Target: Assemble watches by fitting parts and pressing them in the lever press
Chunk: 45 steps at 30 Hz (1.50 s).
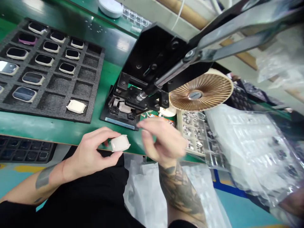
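My left hand [95,150] grips a cream-white watch case [120,143] by its edges, thumb below and fingers above, in front of the green bench. My right hand [163,139] is a little blurred, its thumb and fingers drawn together near the front of the press; whatever they may hold is too small to make out. The black hand press [152,66] stands just beyond both hands, a pale piece [124,107] sitting in its fixture. On the left, a grey foam tray [97,85] holds several watches and one white watch case [76,106].
A gold desk fan [201,91] stands right of the press, behind a tray of small metal parts [193,134]. Clear plastic trays and bags [256,148] crowd the right side. The press lever [232,31] reaches across the upper right. Below the bench edge lies another dark tray [26,148].
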Each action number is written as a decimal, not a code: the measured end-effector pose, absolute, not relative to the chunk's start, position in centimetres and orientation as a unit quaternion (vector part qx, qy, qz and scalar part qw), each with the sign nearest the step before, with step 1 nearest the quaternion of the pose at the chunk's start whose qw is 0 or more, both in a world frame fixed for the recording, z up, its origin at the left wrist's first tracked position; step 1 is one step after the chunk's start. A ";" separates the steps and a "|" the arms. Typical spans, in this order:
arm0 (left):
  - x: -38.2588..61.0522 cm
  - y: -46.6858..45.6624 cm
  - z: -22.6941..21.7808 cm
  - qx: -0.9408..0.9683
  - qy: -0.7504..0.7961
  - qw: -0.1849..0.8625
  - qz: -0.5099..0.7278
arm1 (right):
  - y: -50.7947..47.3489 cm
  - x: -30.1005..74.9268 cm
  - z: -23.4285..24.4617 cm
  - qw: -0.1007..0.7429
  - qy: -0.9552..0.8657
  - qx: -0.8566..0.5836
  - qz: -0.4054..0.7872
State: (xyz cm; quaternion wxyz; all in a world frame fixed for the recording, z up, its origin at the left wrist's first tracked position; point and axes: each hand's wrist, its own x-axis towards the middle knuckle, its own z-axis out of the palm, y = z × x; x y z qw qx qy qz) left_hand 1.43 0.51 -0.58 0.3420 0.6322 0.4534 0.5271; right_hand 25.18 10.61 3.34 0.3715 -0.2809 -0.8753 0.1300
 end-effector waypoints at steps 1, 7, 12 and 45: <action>1.1 0.3 -0.4 0.654 0.454 0.302 0.524 | 10.7 24.8 2.4 0.348 -0.891 -0.269 0.110; 0.4 0.9 0.6 0.707 0.459 0.198 0.501 | 13.5 21.4 -1.7 0.181 -0.912 -0.355 0.093; -1.1 1.3 1.8 0.743 0.499 0.088 0.436 | 13.6 20.7 -1.9 0.269 -0.878 -0.368 0.148; -1.0 2.4 3.7 0.554 0.477 0.471 0.494 | 9.4 23.0 2.9 0.348 -0.928 -0.130 0.023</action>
